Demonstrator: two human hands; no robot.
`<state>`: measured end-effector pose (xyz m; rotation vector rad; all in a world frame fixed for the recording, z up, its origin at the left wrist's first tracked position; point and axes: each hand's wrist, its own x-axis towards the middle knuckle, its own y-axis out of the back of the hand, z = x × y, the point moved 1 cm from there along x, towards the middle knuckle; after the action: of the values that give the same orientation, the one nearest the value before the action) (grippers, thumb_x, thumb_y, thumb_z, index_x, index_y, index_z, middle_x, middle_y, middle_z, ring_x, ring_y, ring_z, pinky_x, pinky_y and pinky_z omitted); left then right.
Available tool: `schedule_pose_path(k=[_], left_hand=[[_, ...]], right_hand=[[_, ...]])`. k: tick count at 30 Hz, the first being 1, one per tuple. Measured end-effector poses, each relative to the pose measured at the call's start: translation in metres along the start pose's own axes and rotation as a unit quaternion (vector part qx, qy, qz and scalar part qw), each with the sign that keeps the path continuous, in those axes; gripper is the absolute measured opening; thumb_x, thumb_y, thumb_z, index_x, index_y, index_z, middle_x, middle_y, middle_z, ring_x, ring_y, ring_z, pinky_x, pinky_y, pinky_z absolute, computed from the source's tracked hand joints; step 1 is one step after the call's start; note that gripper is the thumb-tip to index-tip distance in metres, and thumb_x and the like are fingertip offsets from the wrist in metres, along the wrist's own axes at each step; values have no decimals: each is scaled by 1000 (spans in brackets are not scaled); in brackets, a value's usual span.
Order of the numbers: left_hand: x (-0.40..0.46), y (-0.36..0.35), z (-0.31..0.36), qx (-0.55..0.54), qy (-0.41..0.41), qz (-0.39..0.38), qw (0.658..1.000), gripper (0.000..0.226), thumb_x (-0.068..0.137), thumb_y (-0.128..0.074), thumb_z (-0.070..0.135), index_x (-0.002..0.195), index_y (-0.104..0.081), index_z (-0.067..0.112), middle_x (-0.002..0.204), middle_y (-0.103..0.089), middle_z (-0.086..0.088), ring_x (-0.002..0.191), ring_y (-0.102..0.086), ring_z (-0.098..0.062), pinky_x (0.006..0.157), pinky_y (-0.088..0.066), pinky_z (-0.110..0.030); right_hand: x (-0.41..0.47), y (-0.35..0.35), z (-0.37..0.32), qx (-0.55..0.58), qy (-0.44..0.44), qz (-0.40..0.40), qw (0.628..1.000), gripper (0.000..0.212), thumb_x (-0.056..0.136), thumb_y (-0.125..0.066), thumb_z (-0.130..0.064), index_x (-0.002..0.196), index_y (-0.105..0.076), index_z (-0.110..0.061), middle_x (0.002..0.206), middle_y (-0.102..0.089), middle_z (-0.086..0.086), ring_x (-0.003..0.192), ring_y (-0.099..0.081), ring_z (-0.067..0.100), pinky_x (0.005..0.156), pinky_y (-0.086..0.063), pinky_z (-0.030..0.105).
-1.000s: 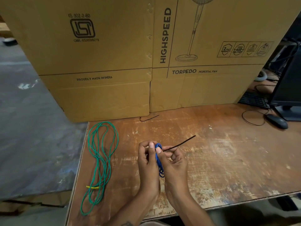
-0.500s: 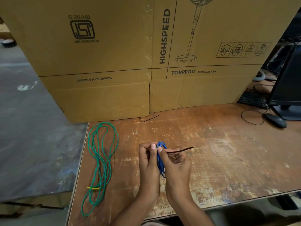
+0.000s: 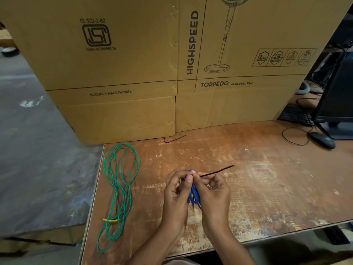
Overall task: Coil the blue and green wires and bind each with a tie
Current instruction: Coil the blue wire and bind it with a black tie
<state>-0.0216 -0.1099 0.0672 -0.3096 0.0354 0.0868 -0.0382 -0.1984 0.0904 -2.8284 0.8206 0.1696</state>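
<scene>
A small coil of blue wire (image 3: pixel 193 197) hangs between my two hands above the worn wooden table (image 3: pixel 267 188). My left hand (image 3: pixel 176 190) grips the top of the coil with fingers curled. My right hand (image 3: pixel 214 190) pinches a thin black tie (image 3: pixel 217 170) at the coil's top; its free end sticks out up and to the right. Most of the blue coil is hidden by my hands. The green wire (image 3: pixel 119 186) lies in long loose loops at the table's left edge, with a yellow tie (image 3: pixel 110 220) around its lower part.
Two big cardboard fan boxes (image 3: pixel 133 73) stand along the back of the table. Another black tie (image 3: pixel 174 139) lies at their foot. At the far right are a black mouse (image 3: pixel 322 140), a keyboard (image 3: pixel 295 113) and a monitor (image 3: pixel 338 96).
My hands have shifted slightly. The tie's free end dipped toward level, then swung back up and to the right. The green wire has not moved.
</scene>
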Motion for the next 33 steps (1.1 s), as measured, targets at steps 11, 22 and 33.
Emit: schedule_pose_path(k=[11,22,33], left_hand=[[3,-4,14,-75,7,-34,997,17,100,-59,13,104,-58,-4,104,-72,-12,99,-69,-26,90,-52,-45],[14,-11,16,-87,38,-2,996,8,100,-60,14,102,-56,7,100,-66,-9,94,-61,-22,88,-51,-40],[12,6,26,-209,139,-124,960,2,102,-49,7,102,-51,5,99,-74,-12,100,-74,-21,82,-59,-29]], right_hand=[[-18,1,-13,-102,58,-25,993,25,106,-57,-37,107,-80,-28,94,-81,-8,91,-78,8,80,-62,30],[-10,-5,-25,-421,302,53,854,29,104,-62,-30,130,-75,-24,114,-54,2,95,-46,14,78,-45,26],[9,7,-39,-25,174,-118,977,38,103,-63,-13,137,-71,-30,106,-66,26,94,-71,29,98,-59,42]])
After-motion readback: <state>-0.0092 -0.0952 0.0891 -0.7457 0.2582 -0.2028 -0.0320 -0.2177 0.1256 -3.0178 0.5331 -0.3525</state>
